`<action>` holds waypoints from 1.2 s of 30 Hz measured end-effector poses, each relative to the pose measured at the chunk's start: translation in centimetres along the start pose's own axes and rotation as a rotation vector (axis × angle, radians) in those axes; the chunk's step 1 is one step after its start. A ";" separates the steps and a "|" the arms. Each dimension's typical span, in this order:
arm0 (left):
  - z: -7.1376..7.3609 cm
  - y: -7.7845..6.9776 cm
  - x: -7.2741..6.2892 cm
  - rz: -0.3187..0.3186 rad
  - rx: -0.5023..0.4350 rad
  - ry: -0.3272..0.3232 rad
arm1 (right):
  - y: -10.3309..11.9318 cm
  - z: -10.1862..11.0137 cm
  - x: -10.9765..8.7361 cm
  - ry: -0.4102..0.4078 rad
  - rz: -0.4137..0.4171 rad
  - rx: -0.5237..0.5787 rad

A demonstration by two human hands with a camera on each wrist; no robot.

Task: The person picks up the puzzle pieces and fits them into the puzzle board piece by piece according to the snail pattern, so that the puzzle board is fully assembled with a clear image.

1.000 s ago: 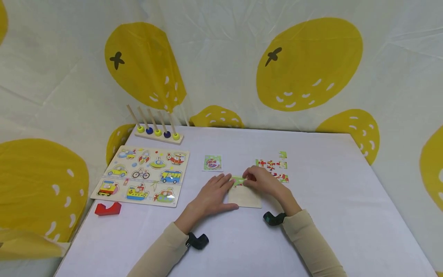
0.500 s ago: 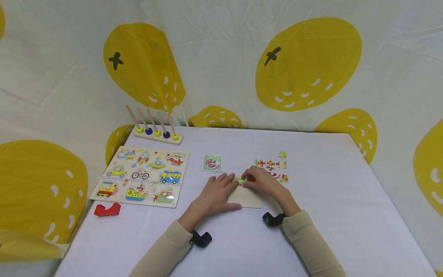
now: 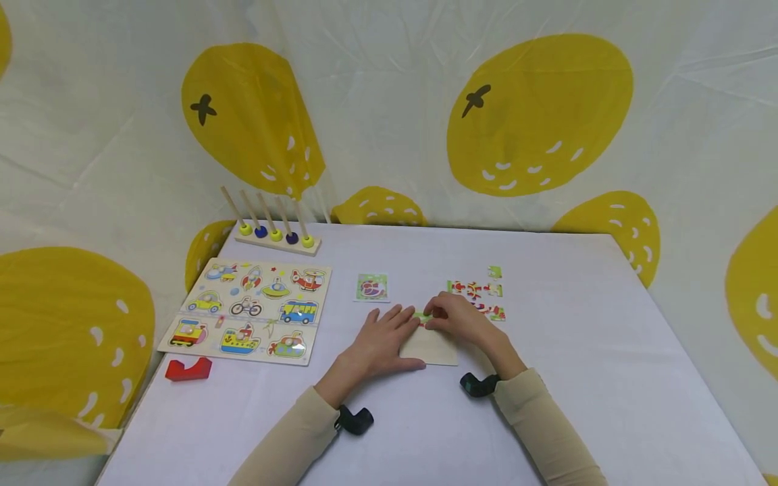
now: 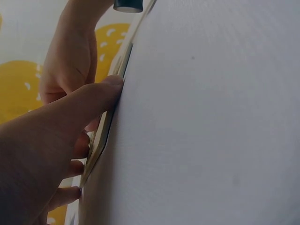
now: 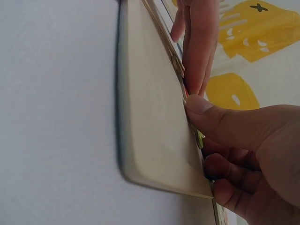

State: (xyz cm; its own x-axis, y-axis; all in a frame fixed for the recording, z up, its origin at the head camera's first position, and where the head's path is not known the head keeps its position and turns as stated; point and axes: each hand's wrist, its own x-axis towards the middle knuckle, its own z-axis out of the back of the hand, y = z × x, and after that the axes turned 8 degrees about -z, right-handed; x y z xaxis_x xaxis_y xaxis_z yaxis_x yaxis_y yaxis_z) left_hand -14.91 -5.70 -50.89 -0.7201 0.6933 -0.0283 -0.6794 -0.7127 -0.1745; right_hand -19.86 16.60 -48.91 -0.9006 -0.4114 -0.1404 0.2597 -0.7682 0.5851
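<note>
Board (image 3: 433, 351) we judge steadied by the left hand (image 3: 378, 343), fingers apart over its left edge, the right hand (image 3: 460, 318) pinching a piece (image 5: 200, 140) near its far edge.

On the tabletop (image 3: 608, 385), the tray (image 3: 428, 352) seems to carry a piece (image 3: 421, 316) at its far edge. Behind: left, the card (image 3: 372, 287); right, loose pieces (image 3: 474, 290). Farther left, the puzzle (image 3: 231, 320) lies between rack (image 3: 276, 244) behind and block (image 3: 188, 371) before.

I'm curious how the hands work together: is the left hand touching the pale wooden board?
Touching. The left wrist view shows the left hand with its thumb tip against the edge of the pale wooden board, no gap between.
</note>
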 end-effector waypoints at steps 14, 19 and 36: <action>-0.5 -0.1 -0.1 -0.005 -0.009 -0.011 | -0.6 -0.7 0.3 -0.048 0.024 0.007; -0.7 -0.1 -0.2 -0.009 0.002 -0.013 | -0.8 -0.9 0.4 -0.046 0.021 0.007; -0.9 -0.1 0.0 0.005 0.020 -0.002 | -1.5 1.7 0.1 -0.100 -0.012 0.016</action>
State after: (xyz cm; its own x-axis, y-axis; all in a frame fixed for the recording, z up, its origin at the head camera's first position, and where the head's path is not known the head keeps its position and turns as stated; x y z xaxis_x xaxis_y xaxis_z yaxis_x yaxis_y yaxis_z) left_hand -14.76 -5.52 -51.78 -0.7238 0.6895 -0.0276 -0.6784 -0.7183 -0.1543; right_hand -20.95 18.58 -48.46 -0.9342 -0.3505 -0.0673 0.2437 -0.7643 0.5971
